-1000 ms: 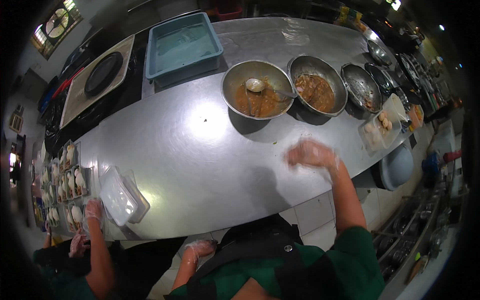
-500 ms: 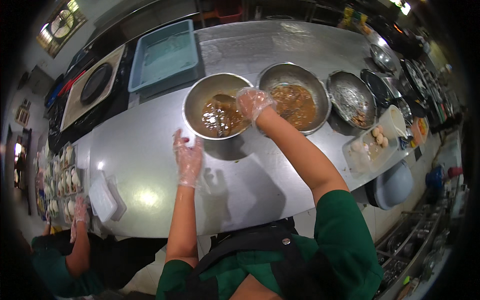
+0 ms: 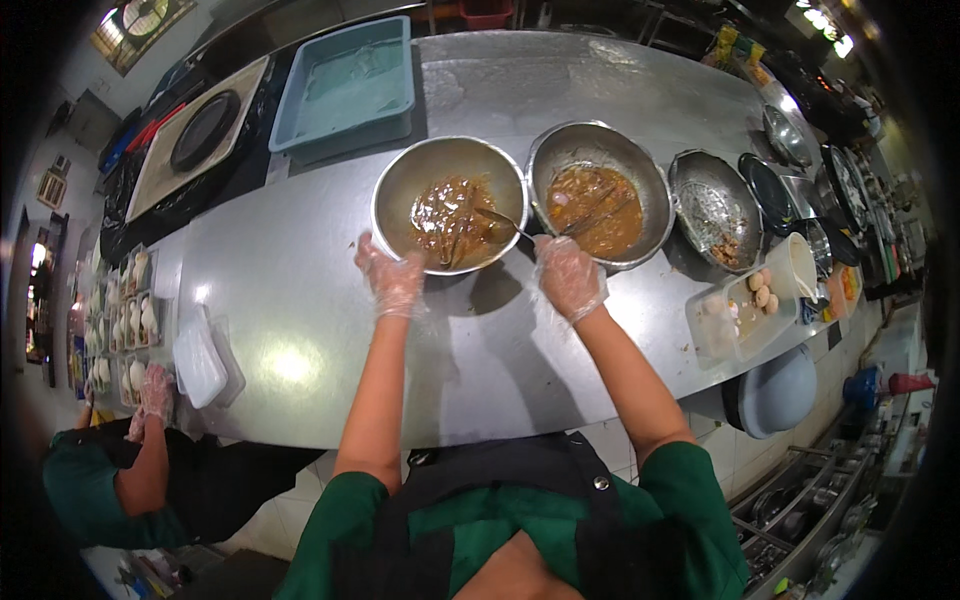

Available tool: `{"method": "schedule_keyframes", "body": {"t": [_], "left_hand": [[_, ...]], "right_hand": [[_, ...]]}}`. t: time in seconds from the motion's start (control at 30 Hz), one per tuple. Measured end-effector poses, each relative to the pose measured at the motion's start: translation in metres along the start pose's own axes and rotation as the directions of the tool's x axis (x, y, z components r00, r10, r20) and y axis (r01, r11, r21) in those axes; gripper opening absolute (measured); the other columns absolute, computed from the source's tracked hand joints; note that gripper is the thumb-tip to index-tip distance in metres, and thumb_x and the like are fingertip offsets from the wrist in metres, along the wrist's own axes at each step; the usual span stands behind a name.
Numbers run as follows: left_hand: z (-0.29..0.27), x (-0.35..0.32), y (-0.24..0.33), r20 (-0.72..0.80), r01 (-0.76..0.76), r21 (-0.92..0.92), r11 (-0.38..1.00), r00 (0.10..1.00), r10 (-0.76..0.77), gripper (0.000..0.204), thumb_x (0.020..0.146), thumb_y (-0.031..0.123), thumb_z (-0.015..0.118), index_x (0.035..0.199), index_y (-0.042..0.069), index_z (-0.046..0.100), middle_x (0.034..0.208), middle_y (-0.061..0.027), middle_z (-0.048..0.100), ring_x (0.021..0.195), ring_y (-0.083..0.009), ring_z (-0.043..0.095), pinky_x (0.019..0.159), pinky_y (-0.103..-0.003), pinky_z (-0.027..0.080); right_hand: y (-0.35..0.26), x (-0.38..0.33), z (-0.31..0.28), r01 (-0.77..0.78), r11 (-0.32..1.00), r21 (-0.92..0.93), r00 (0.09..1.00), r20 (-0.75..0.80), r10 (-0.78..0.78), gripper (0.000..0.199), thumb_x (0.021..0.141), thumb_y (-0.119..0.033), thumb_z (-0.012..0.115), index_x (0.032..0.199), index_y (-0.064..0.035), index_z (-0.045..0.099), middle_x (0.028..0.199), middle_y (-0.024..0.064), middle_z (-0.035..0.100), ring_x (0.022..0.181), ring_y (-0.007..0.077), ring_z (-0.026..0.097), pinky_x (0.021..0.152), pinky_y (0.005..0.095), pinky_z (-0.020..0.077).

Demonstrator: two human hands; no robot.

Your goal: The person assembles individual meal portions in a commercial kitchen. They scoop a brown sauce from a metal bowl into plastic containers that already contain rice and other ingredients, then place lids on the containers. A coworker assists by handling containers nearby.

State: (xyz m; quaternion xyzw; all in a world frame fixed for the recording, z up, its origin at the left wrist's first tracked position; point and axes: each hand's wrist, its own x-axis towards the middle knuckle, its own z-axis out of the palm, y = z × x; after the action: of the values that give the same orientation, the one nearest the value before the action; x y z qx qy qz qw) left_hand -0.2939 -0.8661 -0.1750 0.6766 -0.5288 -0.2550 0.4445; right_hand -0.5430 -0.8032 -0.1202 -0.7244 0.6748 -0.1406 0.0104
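My left hand (image 3: 391, 274), in a clear plastic glove, grips the near left rim of a steel mixing bowl (image 3: 392, 190). Brown, glossy sauce with bits in it (image 3: 450, 205) covers the bowl's bottom. My right hand (image 3: 570, 276), gloved too, is closed on the handle of a metal spoon (image 3: 497, 232), whose head dips into that sauce. Just beyond the right hand stands a second steel bowl (image 3: 648, 180), touching or nearly touching the first, with a chunky brown-orange mixture (image 3: 600, 212) inside.
Farther right are a steel bowl with scraps (image 3: 712, 200) and a clear tub of eggs (image 3: 722, 325). A blue-grey plastic bin (image 3: 345, 90) stands at the back left. On the left lie a white container (image 3: 201, 360) and packed trays (image 3: 128, 320), beside a co-worker's gloved hand (image 3: 155, 390).
My right hand has come back toward me from over the bowls, and the spoon now slants toward the near right rim. My left hand has moved up from the table onto the bowl's rim.
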Motion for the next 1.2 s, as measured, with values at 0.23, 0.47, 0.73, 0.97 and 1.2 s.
{"method": "schedule_keyframes", "body": {"t": [0.23, 0.47, 0.73, 0.97, 1.2], "left_hand": [[0.016, -0.007, 0.057, 0.365, -0.425, 0.587, 0.689, 0.899, 0.243, 0.024, 0.071, 0.030, 0.063, 0.084, 0.010, 0.070, 0.120, -0.0098, 0.053, 0.120, -0.0349, 0.041, 0.097, -0.054, 0.031], [0.017, 0.018, 0.056, 0.513, -0.478, 0.669, 0.569, 0.851, 0.113, 0.028, 0.068, 0.022, 0.062, 0.088, 0.004, 0.070, 0.098, -0.0149, 0.064, 0.097, -0.0306, 0.058, 0.087, -0.041, 0.044], [-0.035, -0.018, 0.087, 0.177, -0.484, 0.376, 0.790, 0.874, 0.452, 0.018, 0.080, 0.011, 0.052, 0.088, -0.003, 0.060, 0.095, -0.0226, 0.054, 0.090, -0.0381, 0.053, 0.081, -0.046, 0.045], [-0.076, -0.082, 0.091, 0.168, -0.748, -0.004, 0.664, 0.654, 0.738, 0.047, 0.076, 0.002, 0.063, 0.121, 0.002, 0.048, 0.126, -0.0216, 0.044, 0.119, -0.0370, 0.043, 0.093, -0.043, 0.041], [-0.085, -0.095, 0.051, 0.170, -0.391, -0.095, 0.916, 0.900, 0.401, 0.040, 0.082, 0.003, 0.060, 0.120, 0.002, 0.050, 0.115, -0.0165, 0.050, 0.094, -0.0252, 0.053, 0.077, -0.034, 0.047]], "right_hand": [[-0.024, 0.016, -0.016, -0.090, 0.992, 0.090, 0.996, -0.020, 0.092, 0.013, 0.080, -0.007, 0.050, 0.089, -0.0058, 0.058, 0.085, 0.0160, 0.063, 0.078, 0.0353, 0.064, 0.066, 0.0471, 0.0520], [-0.022, 0.043, -0.010, -0.005, 0.993, -0.118, 0.999, -0.044, 0.000, 0.015, 0.082, -0.013, 0.050, 0.090, -0.0083, 0.061, 0.088, 0.0138, 0.064, 0.076, 0.0317, 0.063, 0.064, 0.0452, 0.0505], [-0.097, 0.048, 0.020, -0.166, 0.656, 0.736, 0.973, 0.231, -0.013, 0.037, 0.094, -0.033, 0.046, 0.085, -0.0036, 0.065, 0.079, 0.0111, 0.065, 0.077, 0.0237, 0.062, 0.069, 0.0385, 0.0478], [-0.077, 0.056, 0.005, 0.181, 0.847, 0.500, 0.949, 0.137, -0.284, 0.029, 0.085, -0.019, 0.055, 0.104, 0.0022, 0.057, 0.093, 0.0141, 0.061, 0.083, 0.0206, 0.060, 0.069, 0.0331, 0.0496], [-0.027, 0.005, 0.017, 0.057, 0.988, 0.143, 0.993, 0.091, -0.071, 0.024, 0.079, -0.008, 0.051, 0.100, 0.0018, 0.055, 0.086, 0.0184, 0.057, 0.076, 0.0324, 0.060, 0.065, 0.0419, 0.0503]]}}
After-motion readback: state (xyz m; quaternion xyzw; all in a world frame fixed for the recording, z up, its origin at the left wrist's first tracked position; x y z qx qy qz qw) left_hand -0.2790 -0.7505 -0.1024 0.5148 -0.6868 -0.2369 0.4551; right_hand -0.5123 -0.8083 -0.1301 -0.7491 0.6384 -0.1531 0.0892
